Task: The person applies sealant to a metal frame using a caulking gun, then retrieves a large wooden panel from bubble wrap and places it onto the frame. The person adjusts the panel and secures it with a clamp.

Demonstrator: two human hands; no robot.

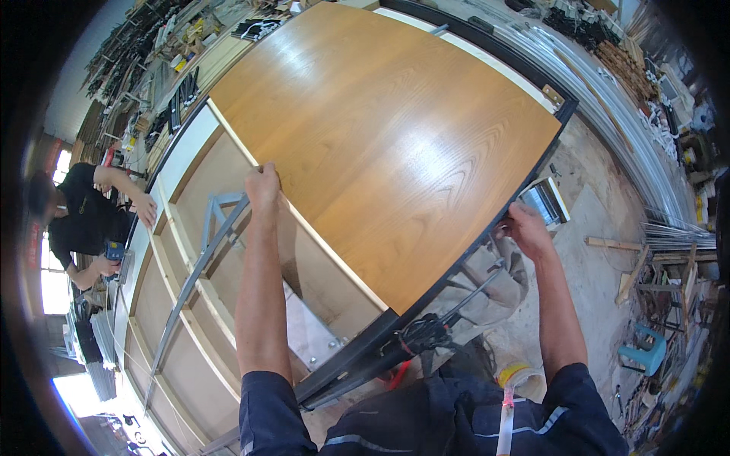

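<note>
A wide glossy wood-grain panel [395,144] lies across a large frame with a black edge bar [356,352]. My left hand [262,186] is closed over the panel's left edge, where a pale wooden strip [331,245] runs along it. On the opposite side my right hand [528,230] is at the panel's right edge, beside the black frame. Its fingers are curled in, and what they grip is hidden. Left of the panel the frame shows wooden battens [156,262] and a bent grey metal bar [179,304].
At the far left a co-worker [84,209] rests one hand on the frame and holds a blue power tool [114,251]. Long metal profiles [608,114] lie at the right. A teal stool [645,349] stands on the floor, and a cabled tool [423,334] hangs near my waist.
</note>
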